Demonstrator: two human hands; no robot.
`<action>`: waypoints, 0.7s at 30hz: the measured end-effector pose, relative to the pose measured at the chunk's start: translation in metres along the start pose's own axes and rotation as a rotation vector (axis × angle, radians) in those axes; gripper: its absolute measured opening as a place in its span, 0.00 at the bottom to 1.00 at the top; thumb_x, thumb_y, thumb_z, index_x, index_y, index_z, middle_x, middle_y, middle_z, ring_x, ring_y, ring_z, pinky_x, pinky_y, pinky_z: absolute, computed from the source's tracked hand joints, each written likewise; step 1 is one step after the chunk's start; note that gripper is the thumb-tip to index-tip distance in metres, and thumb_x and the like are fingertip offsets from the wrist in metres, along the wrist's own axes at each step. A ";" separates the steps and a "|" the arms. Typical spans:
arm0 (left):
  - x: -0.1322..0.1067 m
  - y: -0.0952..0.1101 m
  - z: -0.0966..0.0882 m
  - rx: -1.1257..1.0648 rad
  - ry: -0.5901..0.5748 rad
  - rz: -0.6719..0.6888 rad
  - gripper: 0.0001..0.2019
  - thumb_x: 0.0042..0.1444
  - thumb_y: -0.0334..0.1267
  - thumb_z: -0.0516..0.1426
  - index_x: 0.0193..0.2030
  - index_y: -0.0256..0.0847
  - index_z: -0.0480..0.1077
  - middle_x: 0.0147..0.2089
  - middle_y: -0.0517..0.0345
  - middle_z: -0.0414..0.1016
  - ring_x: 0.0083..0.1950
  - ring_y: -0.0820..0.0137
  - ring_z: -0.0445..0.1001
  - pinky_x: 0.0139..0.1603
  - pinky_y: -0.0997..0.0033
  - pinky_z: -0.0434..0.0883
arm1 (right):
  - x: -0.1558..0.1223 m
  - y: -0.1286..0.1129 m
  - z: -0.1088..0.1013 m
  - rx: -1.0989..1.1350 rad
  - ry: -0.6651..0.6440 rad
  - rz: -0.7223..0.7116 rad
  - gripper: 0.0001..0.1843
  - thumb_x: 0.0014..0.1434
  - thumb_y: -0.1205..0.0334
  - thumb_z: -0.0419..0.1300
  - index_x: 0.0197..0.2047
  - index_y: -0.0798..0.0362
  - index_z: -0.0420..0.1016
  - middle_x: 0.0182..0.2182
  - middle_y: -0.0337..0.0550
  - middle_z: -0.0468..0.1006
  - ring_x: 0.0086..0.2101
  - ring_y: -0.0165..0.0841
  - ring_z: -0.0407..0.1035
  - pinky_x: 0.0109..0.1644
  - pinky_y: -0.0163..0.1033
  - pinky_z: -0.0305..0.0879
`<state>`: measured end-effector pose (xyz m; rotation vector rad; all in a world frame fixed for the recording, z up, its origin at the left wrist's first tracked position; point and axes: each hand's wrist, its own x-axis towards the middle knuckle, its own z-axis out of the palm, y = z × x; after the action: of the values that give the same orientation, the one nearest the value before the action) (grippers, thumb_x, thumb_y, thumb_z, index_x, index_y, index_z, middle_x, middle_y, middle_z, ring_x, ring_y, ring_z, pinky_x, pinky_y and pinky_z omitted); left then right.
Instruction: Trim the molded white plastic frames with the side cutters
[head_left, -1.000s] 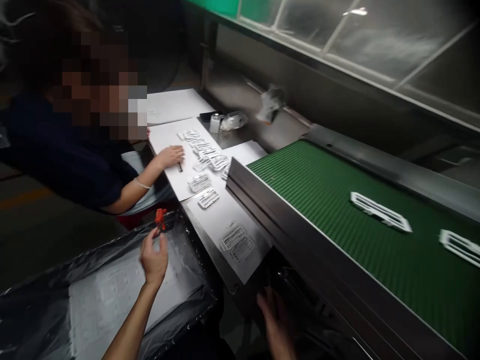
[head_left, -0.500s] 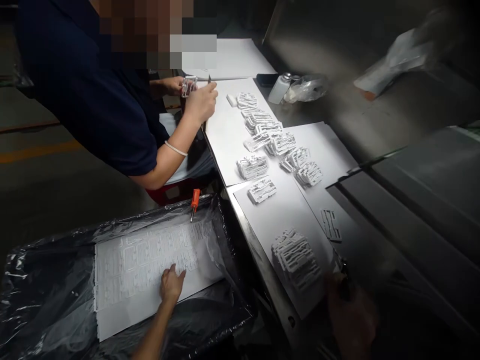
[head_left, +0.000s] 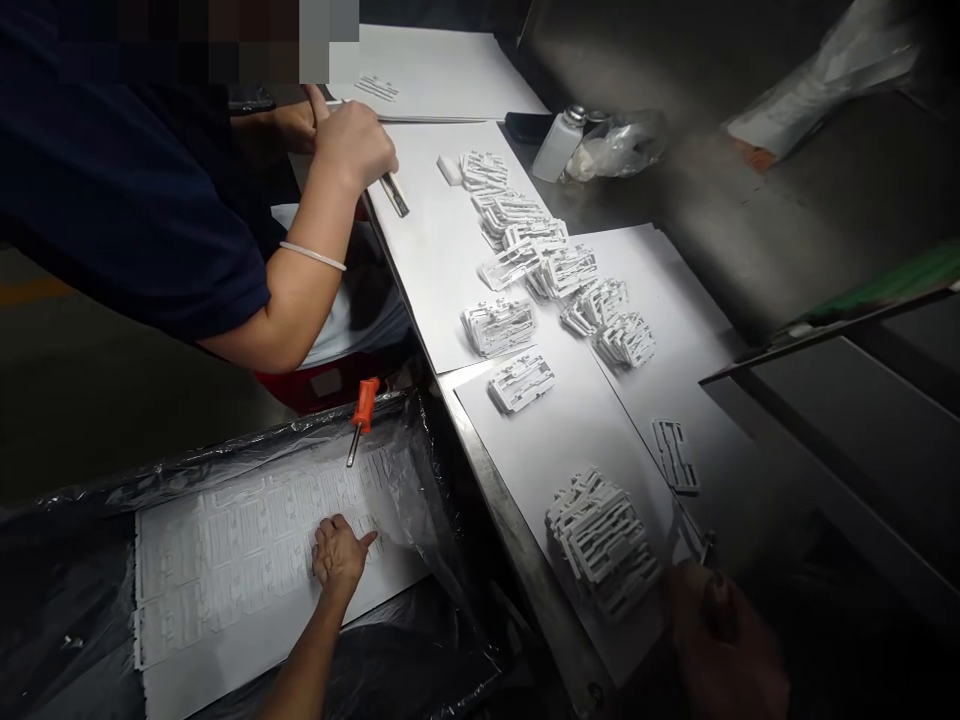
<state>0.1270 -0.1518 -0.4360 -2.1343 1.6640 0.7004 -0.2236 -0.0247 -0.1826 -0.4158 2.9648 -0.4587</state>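
Observation:
My left hand point(head_left: 342, 552) rests on the white thin plastic frames point(head_left: 262, 525) laid in rows on a white sheet, thumb held apart from the bent fingers. In the dim lower right, my right hand point(head_left: 731, 640) is closed round a small tool point(head_left: 709, 548) with a metal tip; its exact kind is too dark to make out. Beside that hand lies a pile of white slotted frames point(head_left: 604, 540). One single frame point(head_left: 676, 456) lies a little farther off. An orange-handled screwdriver point(head_left: 363, 408) leans at the far edge of the plastic-lined box.
Black plastic film point(head_left: 67, 570) lines the box at left. Across the table, a co-worker's hand point(head_left: 352, 145) grips a cutter point(head_left: 395, 195). Several stacks of white frames point(head_left: 559, 268) run along white paper. A pump bottle point(head_left: 559, 148) and clear bag point(head_left: 622, 145) stand behind.
My left hand has shifted slightly left over the laid-out frames, its fingers more bent. The co-worker's hand has swung the cutter down toward the table. The whole view has turned a little.

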 end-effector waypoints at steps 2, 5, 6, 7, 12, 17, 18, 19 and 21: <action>-0.001 0.001 0.002 0.010 0.001 0.010 0.18 0.59 0.48 0.57 0.51 0.38 0.68 0.55 0.48 0.71 0.53 0.57 0.71 0.50 0.49 0.71 | -0.004 -0.006 -0.001 0.005 -0.028 0.082 0.34 0.50 0.40 0.60 0.54 0.55 0.72 0.50 0.60 0.73 0.51 0.64 0.65 0.55 0.65 0.59; -0.008 0.002 0.006 0.008 0.006 0.020 0.20 0.60 0.49 0.56 0.53 0.39 0.67 0.54 0.48 0.71 0.52 0.57 0.72 0.49 0.50 0.72 | -0.008 -0.010 -0.002 0.033 -0.008 0.133 0.37 0.49 0.41 0.61 0.58 0.53 0.69 0.55 0.58 0.71 0.54 0.60 0.63 0.59 0.61 0.58; -0.011 0.002 0.007 0.007 0.010 0.027 0.20 0.60 0.49 0.56 0.53 0.39 0.67 0.54 0.48 0.71 0.51 0.57 0.72 0.48 0.50 0.72 | -0.008 -0.010 -0.002 0.041 0.005 0.149 0.38 0.49 0.40 0.62 0.59 0.54 0.69 0.56 0.58 0.70 0.55 0.60 0.63 0.59 0.60 0.58; -0.013 0.001 0.008 0.006 0.017 0.037 0.20 0.60 0.49 0.55 0.54 0.39 0.67 0.54 0.48 0.71 0.52 0.57 0.72 0.49 0.50 0.72 | -0.008 -0.009 -0.003 0.049 0.019 0.170 0.39 0.48 0.40 0.62 0.59 0.54 0.68 0.56 0.59 0.69 0.55 0.60 0.63 0.59 0.60 0.58; -0.007 0.002 0.005 0.013 0.029 0.136 0.19 0.60 0.46 0.56 0.55 0.39 0.65 0.58 0.47 0.68 0.56 0.55 0.69 0.52 0.48 0.70 | -0.005 -0.005 -0.002 0.089 0.044 0.215 0.39 0.48 0.39 0.63 0.57 0.54 0.70 0.53 0.58 0.73 0.51 0.58 0.67 0.58 0.60 0.60; 0.006 0.002 0.000 0.048 -0.069 0.213 0.16 0.59 0.45 0.58 0.50 0.39 0.69 0.54 0.50 0.71 0.53 0.57 0.70 0.51 0.48 0.70 | -0.006 -0.001 0.002 0.083 0.040 0.172 0.38 0.48 0.39 0.63 0.57 0.55 0.70 0.48 0.56 0.75 0.48 0.55 0.69 0.55 0.57 0.64; 0.004 0.001 0.000 0.054 -0.093 0.232 0.15 0.59 0.44 0.58 0.50 0.38 0.69 0.53 0.50 0.71 0.53 0.57 0.70 0.52 0.48 0.70 | -0.006 0.001 0.001 0.073 0.037 0.162 0.38 0.49 0.39 0.62 0.56 0.55 0.70 0.47 0.55 0.75 0.48 0.56 0.69 0.54 0.58 0.64; 0.000 -0.001 0.000 0.060 -0.114 0.251 0.15 0.59 0.44 0.58 0.49 0.38 0.69 0.53 0.50 0.71 0.53 0.57 0.70 0.52 0.48 0.70 | -0.006 0.003 0.000 0.062 0.034 0.155 0.37 0.49 0.39 0.62 0.56 0.54 0.71 0.46 0.55 0.76 0.47 0.56 0.69 0.54 0.58 0.64; -0.013 -0.006 -0.001 0.064 -0.146 0.285 0.14 0.60 0.42 0.58 0.49 0.38 0.69 0.54 0.50 0.71 0.54 0.57 0.70 0.53 0.47 0.69 | -0.006 0.006 -0.002 0.057 0.030 0.127 0.35 0.49 0.40 0.63 0.54 0.54 0.72 0.46 0.55 0.75 0.48 0.57 0.68 0.53 0.60 0.64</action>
<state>0.1309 -0.1409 -0.4277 -1.7746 1.9010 0.8492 -0.2201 -0.0167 -0.1819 -0.2154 2.9761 -0.5373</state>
